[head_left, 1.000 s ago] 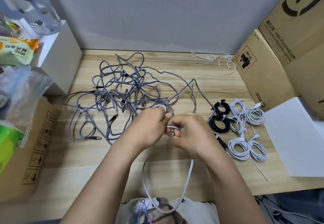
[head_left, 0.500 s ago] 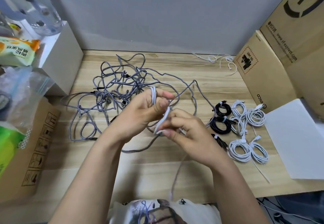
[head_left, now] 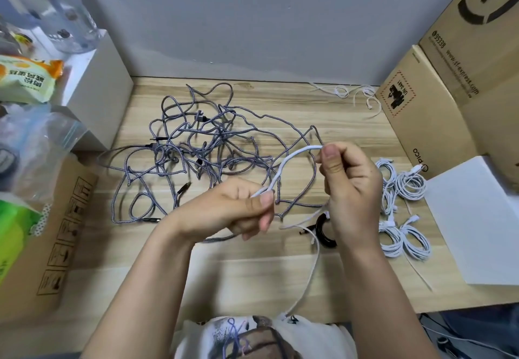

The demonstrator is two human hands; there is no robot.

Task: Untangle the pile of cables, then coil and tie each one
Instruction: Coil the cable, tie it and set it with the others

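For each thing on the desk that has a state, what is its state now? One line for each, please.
white cable: uncoiled, held between both hands, its tail hanging toward the person
left hand: pinches one end of the white cable
right hand: pinches the white cable higher up
grey braided cables: tangled in a pile
white coils: coiled and tied
black coil: coiled, partly hidden by the right hand

Light wooden desk [head_left: 252, 274], grey wall [head_left: 252, 21] behind its far edge. Brown cardboard boxes [head_left: 438, 106] with black print stacked at far right corner. Flat white sheet [head_left: 477, 218] at right edge. White box [head_left: 98, 86] at far left corner, clear plastic container [head_left: 64, 7] on top. Off left edge: orange-yellow snack packet [head_left: 28, 77], clear zip bag [head_left: 36, 145], brown carton [head_left: 56, 232], green pack [head_left: 11, 235].
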